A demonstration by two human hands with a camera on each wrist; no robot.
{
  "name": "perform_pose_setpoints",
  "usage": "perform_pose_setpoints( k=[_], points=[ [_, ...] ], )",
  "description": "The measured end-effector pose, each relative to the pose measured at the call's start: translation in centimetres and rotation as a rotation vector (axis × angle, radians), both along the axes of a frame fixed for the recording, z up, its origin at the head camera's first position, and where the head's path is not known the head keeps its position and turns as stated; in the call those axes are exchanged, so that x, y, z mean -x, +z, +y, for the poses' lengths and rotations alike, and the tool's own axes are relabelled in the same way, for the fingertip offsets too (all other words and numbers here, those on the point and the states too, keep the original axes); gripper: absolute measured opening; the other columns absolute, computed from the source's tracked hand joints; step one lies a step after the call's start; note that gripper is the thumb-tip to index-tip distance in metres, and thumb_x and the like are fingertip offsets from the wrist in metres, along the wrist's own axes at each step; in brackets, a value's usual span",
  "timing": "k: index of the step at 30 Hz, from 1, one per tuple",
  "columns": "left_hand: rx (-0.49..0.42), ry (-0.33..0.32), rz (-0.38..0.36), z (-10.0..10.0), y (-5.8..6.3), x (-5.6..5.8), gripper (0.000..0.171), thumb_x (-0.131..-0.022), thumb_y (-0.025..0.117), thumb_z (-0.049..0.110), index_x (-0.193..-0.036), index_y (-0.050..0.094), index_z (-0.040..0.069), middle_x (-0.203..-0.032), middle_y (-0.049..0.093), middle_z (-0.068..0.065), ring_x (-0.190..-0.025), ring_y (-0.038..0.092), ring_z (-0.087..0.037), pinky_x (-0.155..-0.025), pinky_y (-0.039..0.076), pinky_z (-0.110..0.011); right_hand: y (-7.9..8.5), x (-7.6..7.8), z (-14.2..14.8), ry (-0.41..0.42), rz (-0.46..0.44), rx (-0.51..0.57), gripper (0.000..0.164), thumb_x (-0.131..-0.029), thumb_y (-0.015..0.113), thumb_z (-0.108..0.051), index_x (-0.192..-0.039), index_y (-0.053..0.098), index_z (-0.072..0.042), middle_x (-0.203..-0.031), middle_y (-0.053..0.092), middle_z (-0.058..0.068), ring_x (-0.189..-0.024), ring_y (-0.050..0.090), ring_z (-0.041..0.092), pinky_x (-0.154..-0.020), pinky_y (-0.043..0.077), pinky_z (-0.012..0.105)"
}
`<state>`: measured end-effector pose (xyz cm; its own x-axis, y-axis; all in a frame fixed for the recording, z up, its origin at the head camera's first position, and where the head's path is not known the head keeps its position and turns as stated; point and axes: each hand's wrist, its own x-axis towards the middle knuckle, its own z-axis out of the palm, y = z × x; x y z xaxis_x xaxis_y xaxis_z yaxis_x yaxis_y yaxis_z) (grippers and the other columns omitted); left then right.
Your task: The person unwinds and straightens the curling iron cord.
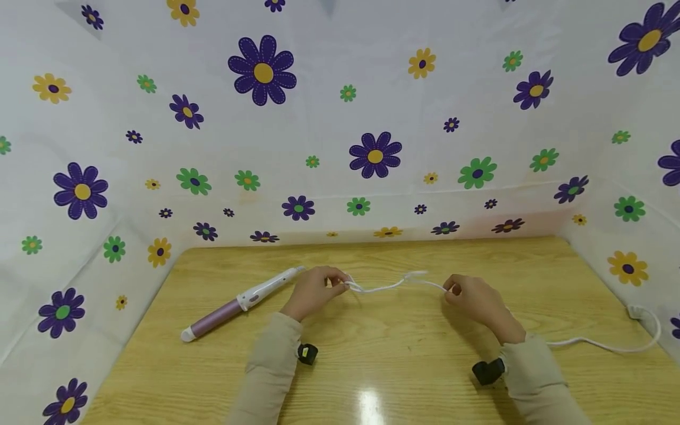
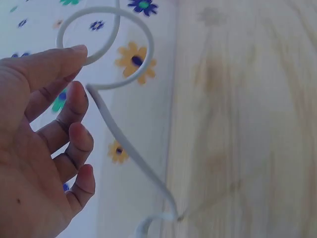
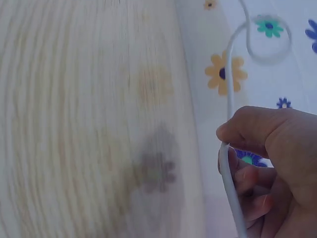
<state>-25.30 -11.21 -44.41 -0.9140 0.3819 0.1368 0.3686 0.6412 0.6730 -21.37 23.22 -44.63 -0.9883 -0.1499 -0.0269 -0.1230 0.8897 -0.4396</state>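
A white power cord (image 1: pixel 385 288) runs between the two hands, with a loose loop in it beside the left fingers. My left hand (image 1: pixel 320 288) pinches the cord near that loop; in the left wrist view the loop (image 2: pixel 151 44) curls past the thumb tip, and the other fingers are bent without touching the cord. My right hand (image 1: pixel 476 300) holds the cord between thumb and index finger farther along, seen closely as a white strand (image 3: pixel 229 171) in the right wrist view. Left of the left hand lies a curling iron (image 1: pixel 239 304) with a purple barrel and white handle.
The wooden table (image 1: pixel 393 366) carries everything. From behind the right forearm, the cord's far stretch (image 1: pixel 600 345) curves to a white plug (image 1: pixel 634 311) near the right edge. Flower-printed white cloth (image 1: pixel 319 130) walls the back and sides. Small black cameras (image 1: pixel 487 372) sit at both wrists.
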Motion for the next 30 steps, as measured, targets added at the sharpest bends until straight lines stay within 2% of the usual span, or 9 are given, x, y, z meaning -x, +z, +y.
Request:
perform_pose_setpoints(
  k=[5,11,14,18,24,30],
  points=[
    [-0.054,0.046,-0.040,-2.5,0.4,-0.5,0.007,-0.090,0.068,0.026,-0.093,0.073,0.023,-0.078,0.059,0.005,-0.067,0.043,-0.014,-0.061,0.035,-0.028,-0.3,0.1,1.9,-0.066,-0.035,0.047,0.021,-0.095,0.055,-0.019,-0.108,0.062,-0.004,-0.098,0.067,0.017,-0.071,0.058,0.020,-0.058,0.044,0.034],
    [-0.119,0.089,-0.071,-5.6,0.8,-1.0,0.007,-0.090,0.068,0.023,-0.094,0.072,0.019,-0.078,0.058,0.001,-0.070,0.046,-0.016,-0.061,0.037,-0.028,-0.6,0.2,3.5,-0.123,-0.017,0.103,0.023,-0.096,0.054,-0.019,-0.108,0.060,0.000,-0.101,0.066,0.023,-0.069,0.057,0.020,-0.056,0.042,0.032],
    [-0.140,0.087,-0.077,-6.3,1.1,-1.3,0.006,-0.090,0.068,0.019,-0.094,0.072,0.017,-0.078,0.058,-0.001,-0.071,0.047,-0.017,-0.062,0.038,-0.030,-0.8,0.3,3.5,-0.126,-0.004,0.123,0.022,-0.095,0.054,-0.017,-0.106,0.060,0.001,-0.099,0.066,0.024,-0.067,0.055,0.019,-0.056,0.042,0.031],
    [-0.122,0.051,-0.063,-5.9,1.1,-1.6,0.005,-0.089,0.068,0.019,-0.092,0.072,0.017,-0.082,0.062,0.001,-0.077,0.050,-0.015,-0.069,0.041,-0.031,-1.2,0.6,2.3,-0.106,0.004,0.153,0.020,-0.094,0.054,-0.015,-0.105,0.060,0.002,-0.092,0.066,0.019,-0.063,0.051,0.017,-0.054,0.041,0.030],
    [-0.087,-0.011,-0.024,-4.2,0.6,-1.8,0.004,-0.090,0.068,0.018,-0.090,0.072,0.017,-0.090,0.064,0.002,-0.086,0.053,-0.013,-0.080,0.043,-0.033,-1.1,1.5,-1.6,-0.060,0.005,0.158,0.017,-0.095,0.057,-0.015,-0.104,0.061,-0.001,-0.092,0.066,0.015,-0.064,0.053,0.015,-0.055,0.041,0.029],
    [-0.051,-0.065,-0.026,-3.7,0.5,-1.9,0.005,-0.087,0.070,0.014,-0.091,0.072,0.014,-0.091,0.065,0.002,-0.083,0.052,-0.012,-0.077,0.043,-0.028,-0.7,2.6,-4.4,-0.028,0.042,0.221,0.017,-0.096,0.057,-0.014,-0.105,0.062,-0.001,-0.099,0.067,0.018,-0.079,0.061,0.025,-0.061,0.045,0.031]
  ],
)
